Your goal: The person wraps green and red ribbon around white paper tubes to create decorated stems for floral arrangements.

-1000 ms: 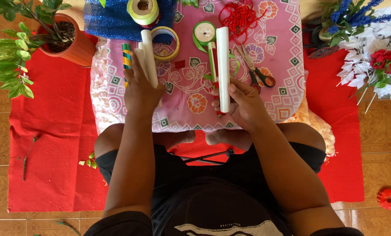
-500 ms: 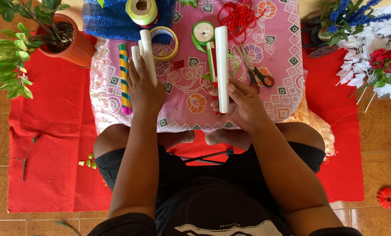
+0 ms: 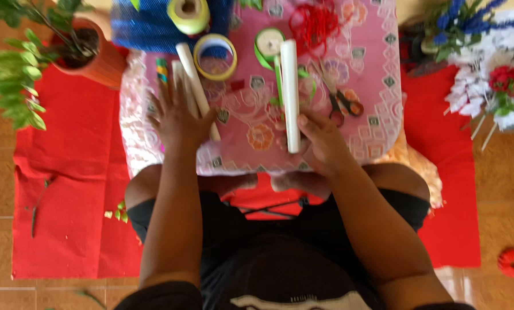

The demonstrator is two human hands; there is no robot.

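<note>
Overhead, a seated person is seen from a head camera, both bare arms reaching forward to a low table covered by a pink patterned cloth (image 3: 372, 97), which stands on a red mat (image 3: 67, 172). At far left a leafy plant in a terracotta pot (image 3: 90, 57) is set just off the mat's corner. Next, the left hand (image 3: 176, 115) is laid flat with fingers spread over 2 cream paper rolls (image 3: 196, 86) that lie side by side at a slant, beside a striped multicoloured stick (image 3: 161, 69); whether anything is pinched cannot be told, since the palm faces down. Just beyond lie a yellow-rimmed tape ring (image 3: 215, 56) and a pale green tape roll (image 3: 189, 14) on a blue mesh (image 3: 142, 28). Toward the middle, a white tube (image 3: 290, 92) is held by the right hand (image 3: 324, 140), closed around its near end, the tube pointing away along the cloth beside a green ribbon spool (image 3: 268, 43). Further right lie orange-handled scissors (image 3: 340, 103), a tangle of red cord (image 3: 317, 23), and, off the table, blue, white and red artificial flowers (image 3: 492, 69). For a steady result, it is judged that the rolls should be kept pressed level so that they are not let roll, and the tube gripped firmly near its end.
</note>
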